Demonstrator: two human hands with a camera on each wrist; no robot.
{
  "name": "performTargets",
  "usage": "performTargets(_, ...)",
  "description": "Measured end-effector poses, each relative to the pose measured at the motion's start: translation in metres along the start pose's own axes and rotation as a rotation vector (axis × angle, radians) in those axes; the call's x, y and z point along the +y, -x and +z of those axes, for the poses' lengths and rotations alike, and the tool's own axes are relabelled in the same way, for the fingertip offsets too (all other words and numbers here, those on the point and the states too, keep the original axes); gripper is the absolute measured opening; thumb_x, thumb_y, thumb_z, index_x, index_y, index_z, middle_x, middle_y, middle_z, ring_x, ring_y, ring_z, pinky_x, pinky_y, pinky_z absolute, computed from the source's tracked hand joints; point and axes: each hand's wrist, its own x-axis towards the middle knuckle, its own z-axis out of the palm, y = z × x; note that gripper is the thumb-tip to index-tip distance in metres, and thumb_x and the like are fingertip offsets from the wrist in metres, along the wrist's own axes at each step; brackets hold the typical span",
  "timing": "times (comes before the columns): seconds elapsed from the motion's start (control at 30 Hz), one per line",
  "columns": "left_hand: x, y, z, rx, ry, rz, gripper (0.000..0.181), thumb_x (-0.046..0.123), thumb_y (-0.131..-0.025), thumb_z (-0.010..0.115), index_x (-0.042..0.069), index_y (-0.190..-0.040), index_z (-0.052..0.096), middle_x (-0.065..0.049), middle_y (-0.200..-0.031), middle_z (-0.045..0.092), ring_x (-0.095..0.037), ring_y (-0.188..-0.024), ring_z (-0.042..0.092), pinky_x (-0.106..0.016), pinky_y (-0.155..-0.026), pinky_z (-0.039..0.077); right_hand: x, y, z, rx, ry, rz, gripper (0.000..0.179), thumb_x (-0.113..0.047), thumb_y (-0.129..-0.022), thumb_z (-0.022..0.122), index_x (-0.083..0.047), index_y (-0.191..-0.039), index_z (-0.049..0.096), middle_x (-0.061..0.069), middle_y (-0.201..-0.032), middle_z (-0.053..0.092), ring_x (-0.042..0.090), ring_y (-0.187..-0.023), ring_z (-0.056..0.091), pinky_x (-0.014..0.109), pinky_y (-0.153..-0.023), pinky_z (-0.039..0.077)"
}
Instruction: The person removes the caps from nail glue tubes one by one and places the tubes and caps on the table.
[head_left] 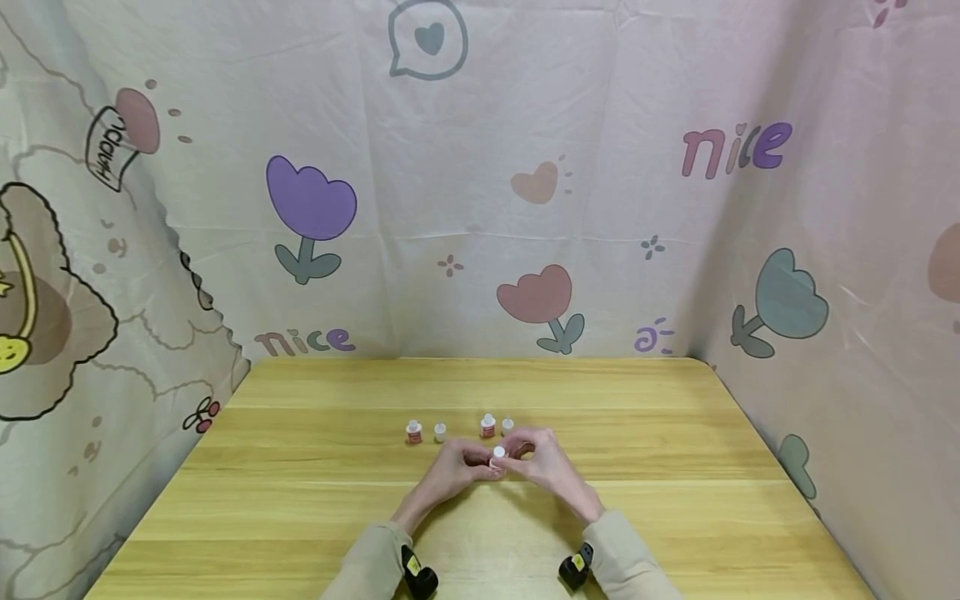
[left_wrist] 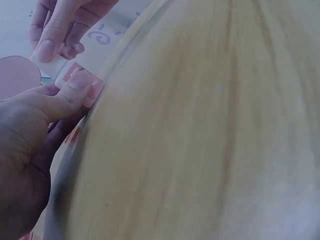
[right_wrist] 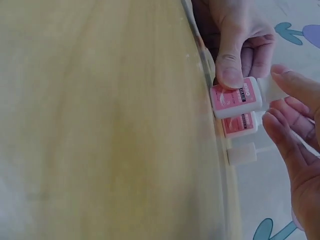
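Observation:
A small white bottle (right_wrist: 235,98) with a pink label, apparently nail glue, is between both hands above the table. The left hand (head_left: 450,468) holds its body, thumb across the label. At its top, the right hand (head_left: 546,460) pinches the white cap (right_wrist: 271,90) between thumb and fingers. Whether the cap is loose cannot be seen. Just beyond the hands stand a second pink-labelled bottle (head_left: 488,427) and a white cap (head_left: 507,425) with a thin tip. Farther left are another such bottle (head_left: 414,432) and another white cap (head_left: 440,433).
The wooden table (head_left: 300,500) ends at a patterned cloth (head_left: 450,167) that hangs behind it and on both sides. Black wrist cameras sit on the left sleeve (head_left: 367,562) and the right sleeve (head_left: 630,554).

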Motion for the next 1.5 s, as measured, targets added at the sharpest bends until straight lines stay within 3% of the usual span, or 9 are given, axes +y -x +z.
performTargets(0.13,0.011,0.002,0.000,0.004,-0.007,0.004,0.019,0.004,-0.084,0.079,0.002,-0.103,0.078,-0.016,-0.096,0.079,-0.027,-0.085,0.076,-0.023,-0.077,0.059,0.004,-0.001,0.000,0.036,0.000,-0.004,0.010,-0.006,-0.081,0.083,-0.004,-0.086,0.074,0.011,-0.079,0.075,0.007,-0.069,0.066,0.023,-0.068,0.058)
performTargets(0.27,0.011,0.002,0.000,0.001,0.000,0.012,0.017,0.007,-0.084,0.079,0.004,-0.101,0.079,-0.014,-0.095,0.079,-0.023,-0.085,0.076,-0.023,-0.077,0.059,0.006,-0.002,0.000,0.041,-0.010,-0.047,0.008,-0.004,-0.081,0.082,-0.004,-0.085,0.075,0.009,-0.079,0.076,0.001,-0.069,0.065,0.022,-0.068,0.059)
performTargets(0.4,0.001,0.000,0.001,-0.001,0.003,0.026,0.018,0.013,-0.084,0.080,0.008,-0.101,0.079,-0.011,-0.095,0.080,-0.013,-0.083,0.075,-0.021,-0.076,0.058,0.006,-0.001,0.000,0.036,-0.027,-0.086,0.007,-0.001,-0.082,0.080,-0.001,-0.086,0.075,0.011,-0.079,0.075,0.006,-0.069,0.067,0.024,-0.066,0.059)
performTargets(0.63,0.000,0.001,-0.001,-0.020,0.015,0.048,0.019,0.012,-0.084,0.080,0.006,-0.102,0.079,-0.011,-0.097,0.079,-0.015,-0.086,0.075,-0.023,-0.079,0.059,0.007,-0.001,0.001,0.018,-0.015,-0.143,0.011,0.000,-0.082,0.079,-0.001,-0.092,0.075,0.013,-0.081,0.075,0.018,-0.067,0.069,0.026,-0.065,0.060)
performTargets(0.83,-0.002,0.001,-0.003,-0.038,0.015,0.066,0.020,0.012,-0.085,0.078,0.006,-0.104,0.078,-0.012,-0.100,0.079,-0.009,-0.088,0.074,-0.023,-0.081,0.059,0.005,-0.002,-0.001,-0.025,-0.017,-0.112,0.012,-0.003,-0.083,0.079,-0.003,-0.094,0.075,0.011,-0.085,0.076,0.020,-0.071,0.070,0.025,-0.070,0.060)
performTargets(1.03,-0.004,0.001,-0.003,-0.028,0.000,0.070,0.022,0.015,-0.085,0.079,0.007,-0.105,0.078,-0.011,-0.100,0.079,-0.007,-0.087,0.074,-0.022,-0.080,0.058,0.002,-0.001,0.001,-0.008,-0.040,-0.048,0.014,0.002,-0.081,0.080,0.003,-0.093,0.073,0.018,-0.087,0.075,0.030,-0.074,0.072,0.032,-0.073,0.062)
performTargets(1.2,-0.003,0.001,-0.003,-0.019,0.010,0.059,0.023,0.014,-0.084,0.080,0.006,-0.106,0.078,-0.011,-0.099,0.079,-0.010,-0.088,0.075,-0.021,-0.080,0.058,-0.014,-0.002,0.000,0.000,-0.050,-0.001,0.014,0.005,-0.080,0.079,0.008,-0.091,0.071,0.022,-0.084,0.073,0.032,-0.074,0.070,0.034,-0.073,0.062)
performTargets(1.37,-0.002,0.002,-0.002,-0.019,0.012,0.052,0.022,0.012,-0.084,0.079,0.006,-0.106,0.078,-0.012,-0.099,0.079,-0.012,-0.087,0.075,-0.020,-0.079,0.058,-0.031,-0.002,-0.006,0.012,-0.048,-0.035,0.010,0.007,-0.079,0.079,0.008,-0.087,0.072,0.022,-0.081,0.073,0.034,-0.071,0.070,0.033,-0.070,0.061)
performTargets(1.5,-0.001,0.002,-0.003,-0.021,0.004,0.048,0.022,0.011,-0.084,0.079,0.006,-0.105,0.078,-0.011,-0.098,0.079,-0.014,-0.087,0.075,-0.020,-0.078,0.058,-0.032,-0.002,-0.007,0.022,-0.045,-0.075,0.009,0.009,-0.079,0.078,0.008,-0.086,0.072,0.021,-0.079,0.073,0.036,-0.069,0.070,0.034,-0.068,0.061)
